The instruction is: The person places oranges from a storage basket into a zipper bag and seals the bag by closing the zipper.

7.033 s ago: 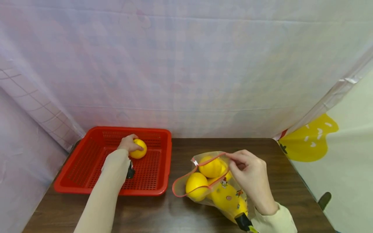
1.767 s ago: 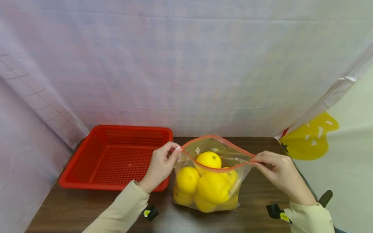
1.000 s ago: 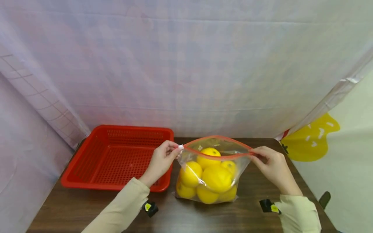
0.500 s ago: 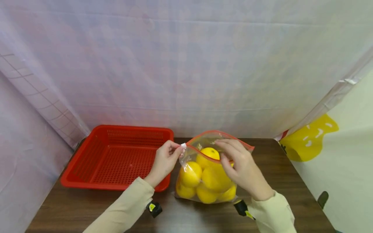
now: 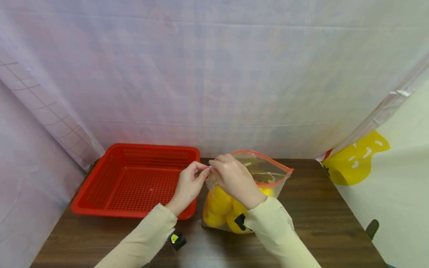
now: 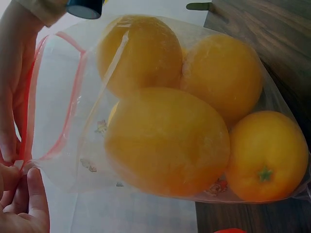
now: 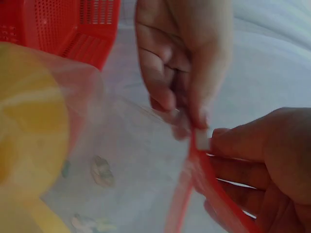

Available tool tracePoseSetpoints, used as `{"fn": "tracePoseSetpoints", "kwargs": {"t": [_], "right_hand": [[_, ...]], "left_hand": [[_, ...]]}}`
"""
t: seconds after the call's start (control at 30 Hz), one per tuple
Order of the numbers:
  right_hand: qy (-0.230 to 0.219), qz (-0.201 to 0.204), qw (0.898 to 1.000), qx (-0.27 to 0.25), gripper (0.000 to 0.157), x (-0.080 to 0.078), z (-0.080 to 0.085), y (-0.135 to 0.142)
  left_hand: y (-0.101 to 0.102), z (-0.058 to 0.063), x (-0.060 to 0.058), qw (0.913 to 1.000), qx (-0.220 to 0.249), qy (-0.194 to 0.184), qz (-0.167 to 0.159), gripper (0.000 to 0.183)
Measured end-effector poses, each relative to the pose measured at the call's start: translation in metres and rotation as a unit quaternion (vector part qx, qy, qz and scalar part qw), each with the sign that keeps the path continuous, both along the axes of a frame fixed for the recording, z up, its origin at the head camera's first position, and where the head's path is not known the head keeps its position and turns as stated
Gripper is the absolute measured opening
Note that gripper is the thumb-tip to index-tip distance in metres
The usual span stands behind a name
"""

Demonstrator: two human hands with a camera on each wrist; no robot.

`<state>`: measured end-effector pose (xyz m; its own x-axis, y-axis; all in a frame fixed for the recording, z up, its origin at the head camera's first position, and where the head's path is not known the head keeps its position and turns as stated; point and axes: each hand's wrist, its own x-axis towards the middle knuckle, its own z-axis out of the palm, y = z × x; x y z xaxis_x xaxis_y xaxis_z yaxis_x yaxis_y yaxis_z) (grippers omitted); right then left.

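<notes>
A clear zip bag (image 5: 285,172) with a red zip strip and small printed figures stands on the table, its mouth gaping at the right. Several oranges (image 6: 167,141) fill it, one showing a green stem end in the left wrist view. My left hand (image 5: 189,186) pinches the bag's left top corner between thumb and fingers. Right beside it, my right hand (image 5: 236,180) reaches across the bag's front and pinches the white slider (image 7: 201,139) at that end of the strip. From the head view, the right hand and sleeve cover part of the bag and the slider.
To the left of the bag stands a red plastic basket (image 5: 110,213) with slotted walls, nothing in it. Both sit on a dark wooden table (image 5: 328,223). A pale curtain (image 5: 214,82) hangs behind, and a light cloth with a yellow print (image 5: 355,163) hangs at the right.
Earlier, the left hand gripped an orange in the basket. More recently, my right hand let go of the bag's right end and moved left to the slider. The left hand stayed at its corner.
</notes>
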<state>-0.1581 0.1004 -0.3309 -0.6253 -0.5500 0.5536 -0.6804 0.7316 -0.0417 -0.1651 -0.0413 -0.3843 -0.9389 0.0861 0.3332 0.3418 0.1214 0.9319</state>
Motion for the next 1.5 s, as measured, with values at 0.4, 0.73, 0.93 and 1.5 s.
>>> {"fn": "tracePoseSetpoints", "kwargs": {"t": [0.4,0.73,0.93,1.5], "right_hand": [[0.049,-0.021,0.998,0.04,0.007,-0.001,-0.006,0.0],[0.09,-0.048,0.993,0.065,0.006,0.001,-0.006,0.01],[0.094,-0.06,0.991,0.076,0.007,0.003,-0.009,0.026],[0.1,-0.102,0.983,0.112,0.008,0.009,-0.022,0.092]], "left_hand": [[0.0,0.002,0.001,0.9987,-0.04,0.031,0.009,0.007],[0.002,0.007,0.002,0.9979,-0.053,0.038,-0.001,0.007],[-0.001,0.006,0.004,0.9964,-0.076,0.036,0.009,0.007],[-0.001,0.009,0.007,0.9926,-0.112,0.044,0.01,0.005]]}}
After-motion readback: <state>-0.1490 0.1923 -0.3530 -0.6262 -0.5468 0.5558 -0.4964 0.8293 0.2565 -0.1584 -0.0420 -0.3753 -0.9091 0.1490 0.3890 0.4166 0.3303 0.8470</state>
